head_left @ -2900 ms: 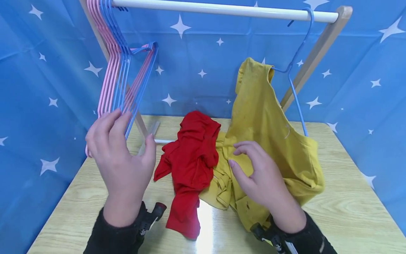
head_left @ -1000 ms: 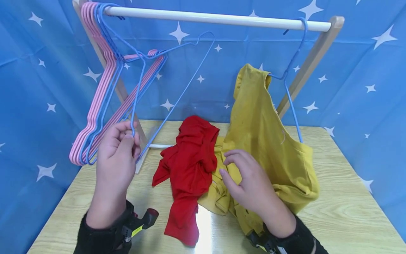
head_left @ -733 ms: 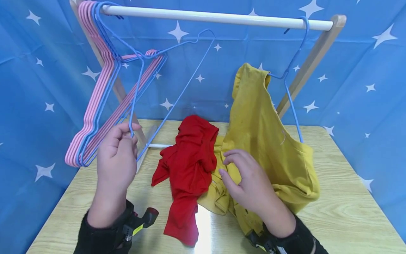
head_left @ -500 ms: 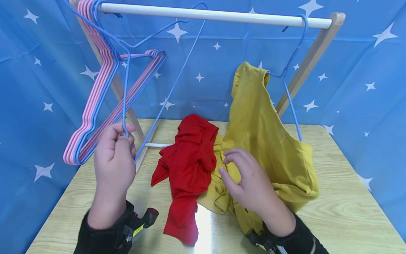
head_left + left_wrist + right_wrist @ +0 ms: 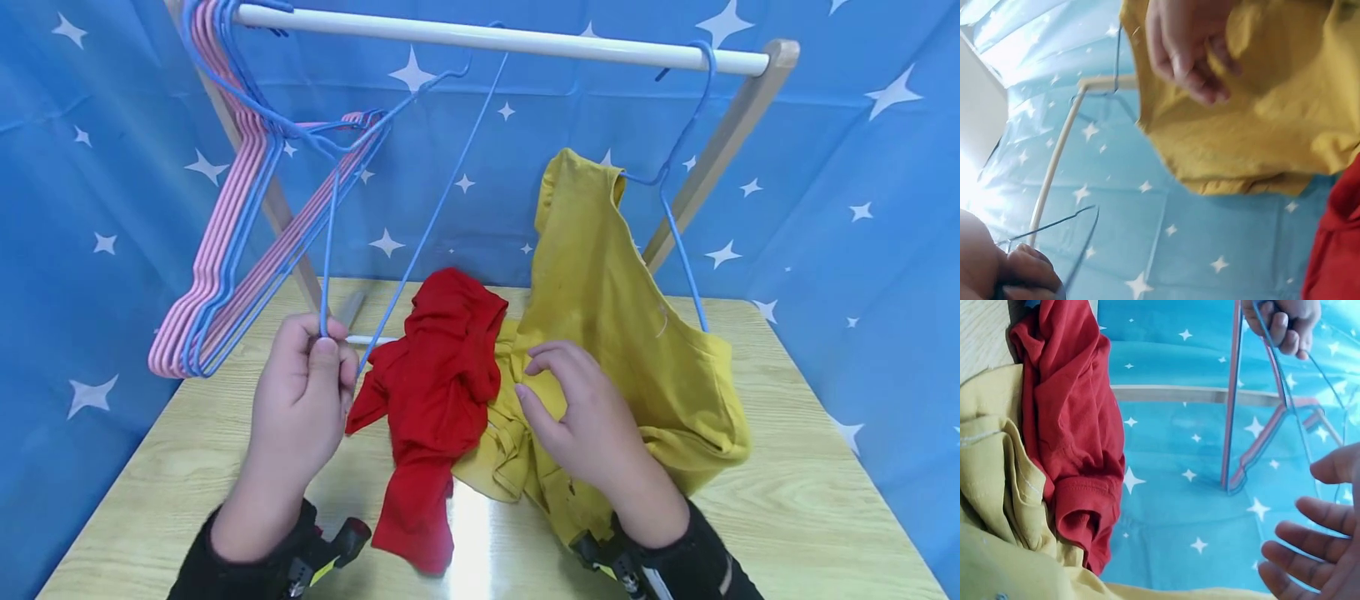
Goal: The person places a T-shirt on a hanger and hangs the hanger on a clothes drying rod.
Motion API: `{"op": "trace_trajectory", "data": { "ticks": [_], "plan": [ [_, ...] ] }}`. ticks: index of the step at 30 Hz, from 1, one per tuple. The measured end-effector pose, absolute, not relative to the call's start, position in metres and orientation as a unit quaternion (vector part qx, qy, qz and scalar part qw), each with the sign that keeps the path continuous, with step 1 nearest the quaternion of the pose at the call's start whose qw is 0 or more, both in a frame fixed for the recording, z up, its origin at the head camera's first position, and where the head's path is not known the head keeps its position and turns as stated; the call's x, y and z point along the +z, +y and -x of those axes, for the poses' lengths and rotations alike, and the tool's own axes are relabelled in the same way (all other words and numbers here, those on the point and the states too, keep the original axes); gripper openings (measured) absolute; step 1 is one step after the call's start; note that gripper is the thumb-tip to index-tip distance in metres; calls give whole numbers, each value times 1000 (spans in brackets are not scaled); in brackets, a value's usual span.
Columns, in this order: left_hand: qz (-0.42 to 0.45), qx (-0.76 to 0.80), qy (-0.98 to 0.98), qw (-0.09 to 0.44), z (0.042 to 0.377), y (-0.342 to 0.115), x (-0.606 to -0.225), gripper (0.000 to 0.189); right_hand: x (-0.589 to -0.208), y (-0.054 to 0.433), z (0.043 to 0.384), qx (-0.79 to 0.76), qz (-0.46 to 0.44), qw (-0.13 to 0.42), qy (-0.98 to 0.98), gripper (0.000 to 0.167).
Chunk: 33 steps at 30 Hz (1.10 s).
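Note:
My left hand (image 5: 303,400) pinches one end of a blue wire hanger (image 5: 328,250) between thumb and fingers. The hanger stands in front of the rack's left part, its hook near the rail's left end; whether the hook touches the rail I cannot tell. Loosely bent and holding nothing, my right hand (image 5: 588,417) hovers in front of a yellow garment (image 5: 592,275), with its fingers spread in the right wrist view. That garment hangs on another blue hanger (image 5: 681,250), its lower part on the table. A crumpled red garment (image 5: 442,392) lies between both hands.
A white rail (image 5: 525,39) on wooden posts (image 5: 727,150) crosses the top. Several pink and blue hangers (image 5: 217,217) hang bunched at its left end. Below is a light wooden table (image 5: 802,483), and a blue curtain (image 5: 75,275) with white stars surrounds it.
My left hand went from open beside the bunch to pinching a blue hanger. It drew that hanger away, lifted its hook, then moved slightly right and down. My right hand stayed nearly still.

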State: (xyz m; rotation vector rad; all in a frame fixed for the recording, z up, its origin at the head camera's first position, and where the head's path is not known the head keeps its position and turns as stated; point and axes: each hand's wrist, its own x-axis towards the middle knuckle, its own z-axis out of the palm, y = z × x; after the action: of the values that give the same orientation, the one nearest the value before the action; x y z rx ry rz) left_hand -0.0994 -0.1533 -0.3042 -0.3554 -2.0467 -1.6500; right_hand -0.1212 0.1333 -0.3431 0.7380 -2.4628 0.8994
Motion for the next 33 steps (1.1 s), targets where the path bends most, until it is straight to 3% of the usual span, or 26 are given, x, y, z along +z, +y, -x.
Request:
{"op": "trace_trajectory", "data": {
  "ticks": [14, 21, 28, 33],
  "plan": [
    [105, -708, -674, 184, 83, -166, -356, 11, -347, 129, 128, 310, -243, 192, -899, 24],
    [91, -701, -680, 197, 81, -164, -365, 17, -344, 116, 128, 346, -182, 179, -903, 25],
    [83, -693, -686, 204, 80, -166, -367, 17, -332, 70, 132, 508, -103, 99, -849, 27],
    [72, -691, -689, 206, 80, -171, -366, 17, -327, 47, 159, 566, -89, 70, -816, 28]
  ]
}}
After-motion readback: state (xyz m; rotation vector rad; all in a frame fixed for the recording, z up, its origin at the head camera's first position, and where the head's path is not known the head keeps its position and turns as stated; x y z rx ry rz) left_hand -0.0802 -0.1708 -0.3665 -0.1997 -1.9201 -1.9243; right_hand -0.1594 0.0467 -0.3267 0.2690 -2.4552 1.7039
